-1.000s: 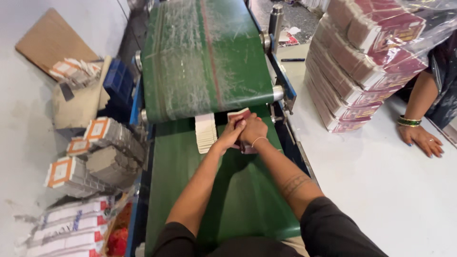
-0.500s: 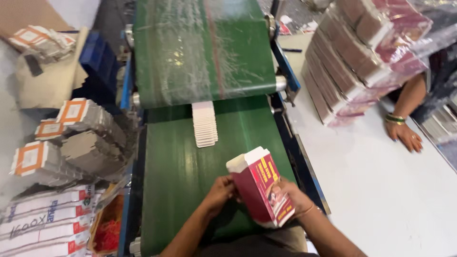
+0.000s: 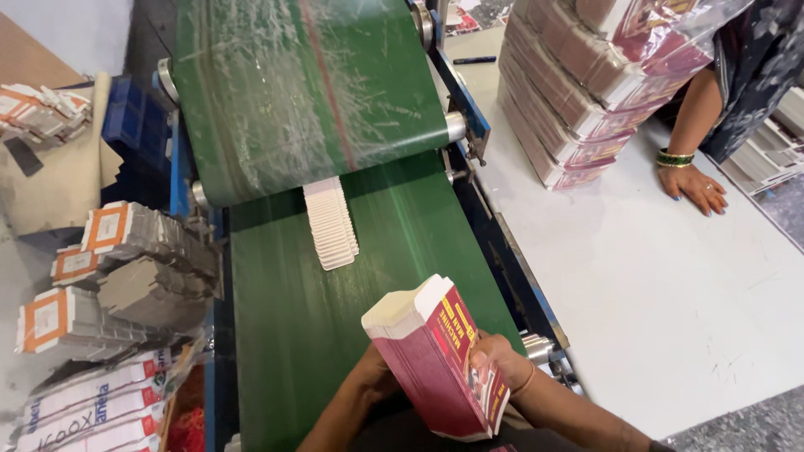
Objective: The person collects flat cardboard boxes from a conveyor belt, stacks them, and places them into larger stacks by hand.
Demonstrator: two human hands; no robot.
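Carton stack [image 3: 435, 360], gripped by both hands, hangs over green conveyor belt [image 3: 293, 326].

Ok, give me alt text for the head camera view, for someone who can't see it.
Both hands, left hand and right hand, hold a maroon stack of flat cartons above a green conveyor belt. A white row of cartons lies further up the belt; another person's hand rests on the white table beside wrapped bundles.
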